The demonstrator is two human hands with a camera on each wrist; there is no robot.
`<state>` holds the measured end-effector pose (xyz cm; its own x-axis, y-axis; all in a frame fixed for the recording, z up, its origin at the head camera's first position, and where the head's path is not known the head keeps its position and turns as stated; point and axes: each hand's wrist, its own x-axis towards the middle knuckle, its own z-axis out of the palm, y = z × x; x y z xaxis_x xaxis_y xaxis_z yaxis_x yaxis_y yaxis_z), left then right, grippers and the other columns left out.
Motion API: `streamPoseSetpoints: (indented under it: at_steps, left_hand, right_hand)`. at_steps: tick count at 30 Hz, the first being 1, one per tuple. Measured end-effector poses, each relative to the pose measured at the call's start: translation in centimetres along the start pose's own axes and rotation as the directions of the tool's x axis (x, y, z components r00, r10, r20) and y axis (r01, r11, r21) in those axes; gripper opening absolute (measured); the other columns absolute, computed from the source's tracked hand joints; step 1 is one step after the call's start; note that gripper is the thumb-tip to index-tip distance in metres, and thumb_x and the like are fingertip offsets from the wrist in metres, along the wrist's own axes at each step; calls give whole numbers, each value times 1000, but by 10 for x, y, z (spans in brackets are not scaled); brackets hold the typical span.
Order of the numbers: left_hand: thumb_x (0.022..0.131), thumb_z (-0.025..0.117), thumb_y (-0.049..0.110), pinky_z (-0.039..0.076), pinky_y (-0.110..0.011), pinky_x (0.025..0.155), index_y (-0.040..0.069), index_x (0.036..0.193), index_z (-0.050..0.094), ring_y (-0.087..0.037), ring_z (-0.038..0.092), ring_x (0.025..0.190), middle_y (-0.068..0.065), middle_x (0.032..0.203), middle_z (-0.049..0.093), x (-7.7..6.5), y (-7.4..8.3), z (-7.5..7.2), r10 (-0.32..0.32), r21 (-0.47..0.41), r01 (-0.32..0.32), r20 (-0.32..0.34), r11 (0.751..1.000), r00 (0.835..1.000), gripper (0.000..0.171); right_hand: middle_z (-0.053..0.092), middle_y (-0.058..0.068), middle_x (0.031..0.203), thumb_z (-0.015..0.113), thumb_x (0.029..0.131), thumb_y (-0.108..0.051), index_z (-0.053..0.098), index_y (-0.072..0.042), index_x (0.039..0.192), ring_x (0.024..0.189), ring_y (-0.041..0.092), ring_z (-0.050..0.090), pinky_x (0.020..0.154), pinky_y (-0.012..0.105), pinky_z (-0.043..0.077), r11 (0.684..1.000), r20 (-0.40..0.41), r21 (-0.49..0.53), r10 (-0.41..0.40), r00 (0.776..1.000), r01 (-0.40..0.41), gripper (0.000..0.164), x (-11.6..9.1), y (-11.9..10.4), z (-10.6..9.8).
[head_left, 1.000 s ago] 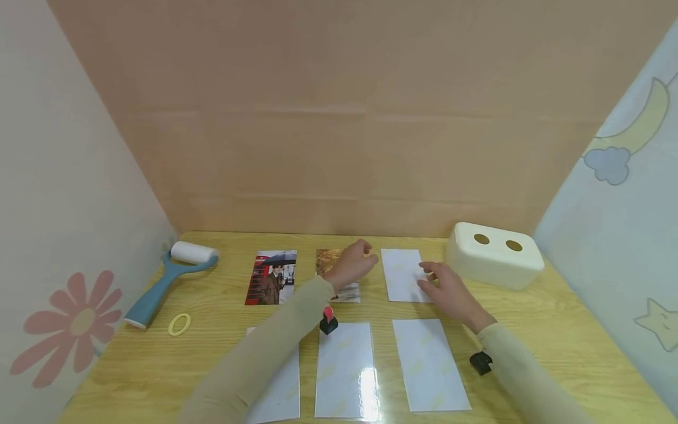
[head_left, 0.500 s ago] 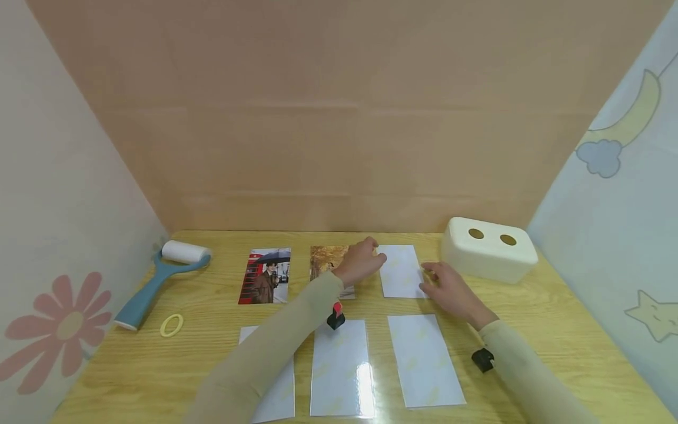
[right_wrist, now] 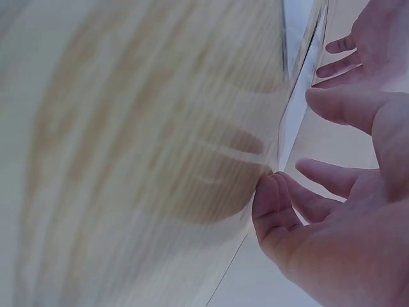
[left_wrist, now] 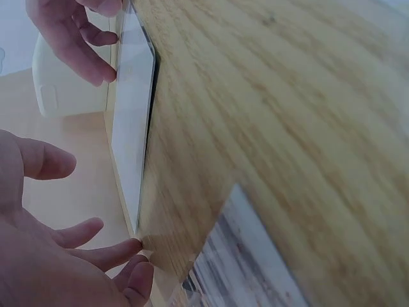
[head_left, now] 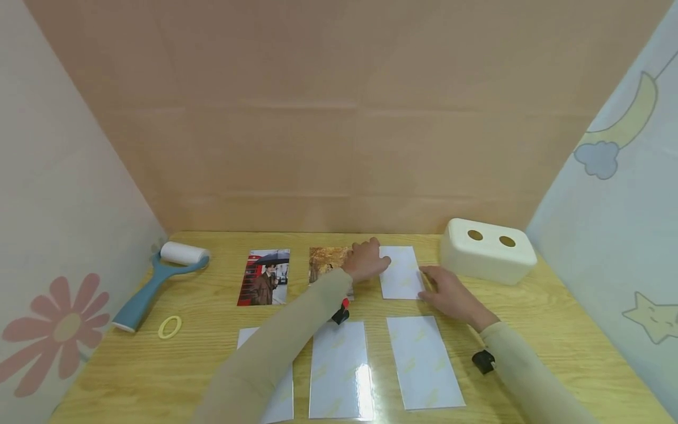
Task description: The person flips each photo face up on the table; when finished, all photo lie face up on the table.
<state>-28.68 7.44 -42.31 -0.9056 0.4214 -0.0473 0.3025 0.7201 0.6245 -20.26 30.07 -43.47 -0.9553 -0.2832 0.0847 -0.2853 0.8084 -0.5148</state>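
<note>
White card [head_left: 401, 274]: lying left of the cream box [head_left: 487, 257] on the counter [head_left: 572, 347].
Left hand [head_left: 366, 261]: reaching nearer the box than a second ago, fingers spreading loosely, grasping nothing.
Right hand [head_left: 451, 295]: staying before the box's left end, fingers bending loosely, grasping nothing.

Box [head_left: 489, 256] obstructs travel beyond and right of the right hand [head_left: 450, 294]. Left sleeve [head_left: 281, 344] obstructs overhead access to the left lower card [head_left: 282, 400]. Passage: between roller [head_left: 160, 275] and left photo [head_left: 264, 278].
</note>
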Motion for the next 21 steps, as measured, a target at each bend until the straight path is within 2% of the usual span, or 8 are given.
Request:
streamPoseSetpoints:
  at_steps: [7, 11, 21]
  left_hand:
    - [95, 52, 34, 38, -49, 90, 6, 117, 54, -32, 47, 104, -9, 108, 59, 9, 1, 5, 9, 21, -9, 1, 1000, 1000, 37]
    - [94, 52, 36, 38, -49, 91, 7, 113, 53, -31, 46, 104, -7, 104, 57, 14, 0, 7, 5, 26, -5, 3, 1000, 1000, 35]
    - [95, 52, 37, 38, -48, 93, 5, 124, 53, -29, 43, 104, -9, 115, 57, 13, 5, 7, -25, -23, 25, 3, 999, 1000, 43]
  right_hand:
    - [49, 34, 140, 72, 92, -9, 46, 15, 141, 129, 51, 46, 104, 63, 38, 1000, 13, -18, 4, 1000, -4, 60, -2, 1, 0]
    - [48, 33, 141, 72, 92, -10, 46, 14, 141, 130, 52, 45, 105, 64, 37, 1000, 14, -30, 2, 1000, -2, 60, -2, 1, 1]
    - [47, 34, 141, 73, 91, -9, 48, 14, 139, 130, 52, 44, 106, 64, 35, 998, 15, -56, -5, 1000, 6, 58, -3, -2, 1]
